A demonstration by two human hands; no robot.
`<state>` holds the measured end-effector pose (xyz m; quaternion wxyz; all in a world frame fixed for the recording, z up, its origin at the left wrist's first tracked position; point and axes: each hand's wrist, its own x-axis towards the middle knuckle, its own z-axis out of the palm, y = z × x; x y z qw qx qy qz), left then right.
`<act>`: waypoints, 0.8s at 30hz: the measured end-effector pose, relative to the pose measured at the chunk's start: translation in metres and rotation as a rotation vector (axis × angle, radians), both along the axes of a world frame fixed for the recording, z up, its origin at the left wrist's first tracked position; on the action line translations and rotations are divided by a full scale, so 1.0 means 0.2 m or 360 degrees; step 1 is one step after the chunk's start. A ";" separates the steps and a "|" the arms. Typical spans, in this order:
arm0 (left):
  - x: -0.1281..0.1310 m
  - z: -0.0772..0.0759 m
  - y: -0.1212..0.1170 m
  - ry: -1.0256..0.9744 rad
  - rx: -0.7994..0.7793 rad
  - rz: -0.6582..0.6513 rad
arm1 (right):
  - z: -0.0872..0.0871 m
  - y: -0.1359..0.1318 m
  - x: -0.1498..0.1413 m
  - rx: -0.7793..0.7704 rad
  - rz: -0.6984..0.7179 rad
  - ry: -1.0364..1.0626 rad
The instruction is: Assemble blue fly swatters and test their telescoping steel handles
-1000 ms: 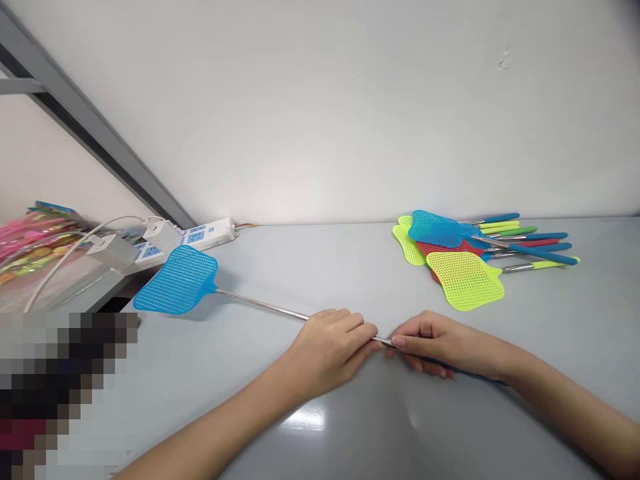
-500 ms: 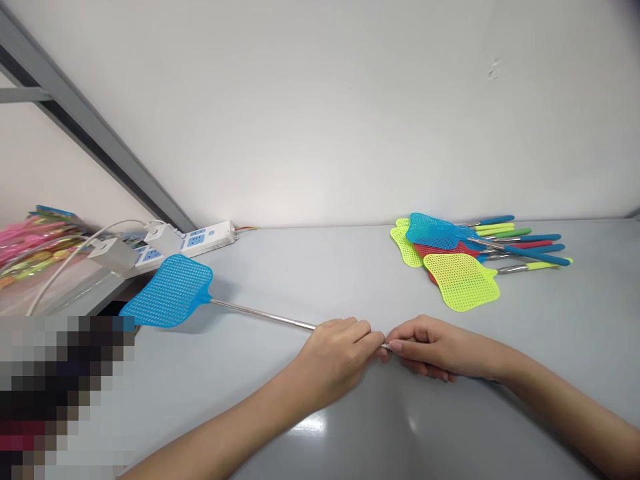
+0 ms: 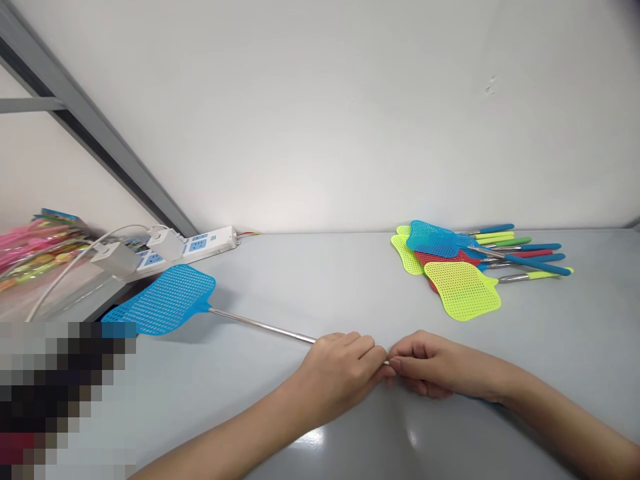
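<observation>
A blue fly swatter (image 3: 165, 299) with a thin metal rod reaches from the left across the table, its perforated head up and to the left. My left hand (image 3: 345, 373) is closed over the rod, knuckles up. Right beside it, my right hand (image 3: 425, 367) pinches the rod between thumb and fingers, and a short pale bit of it shows between the two hands. A sliver of blue shows under my right wrist; most of the handle end is hidden by hand and forearm.
A pile of fly swatters (image 3: 463, 290) in yellow, blue, red and green lies at the back right. On the left are a power strip (image 3: 215, 243) with white plugs, a cable, and bagged pink and yellow items (image 3: 45, 247). A wall (image 3: 350, 120) stands behind the table.
The whole view has shifted, so things sit slightly lower. The blue swatter head looks a little flatter and reaches further left. Both hands keep their grip, and less rod shows between them.
</observation>
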<state>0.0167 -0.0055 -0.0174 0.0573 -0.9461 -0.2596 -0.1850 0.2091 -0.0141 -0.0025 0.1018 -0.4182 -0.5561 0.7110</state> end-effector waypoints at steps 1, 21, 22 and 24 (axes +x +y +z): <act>0.00 0.00 0.00 -0.0004 0.0012 -0.0008 | 0.00 0.00 0.00 -0.0024 0.0000 -0.0010; -0.01 0.00 0.00 0.0001 -0.0028 -0.0003 | 0.01 -0.01 0.00 0.0075 0.0092 -0.0107; -0.01 0.01 0.00 0.0004 -0.0026 0.0005 | 0.01 -0.01 0.00 0.0088 0.0091 -0.0102; -0.01 0.01 0.00 0.0016 -0.0026 0.0012 | 0.02 -0.01 0.00 0.0126 0.0091 -0.0098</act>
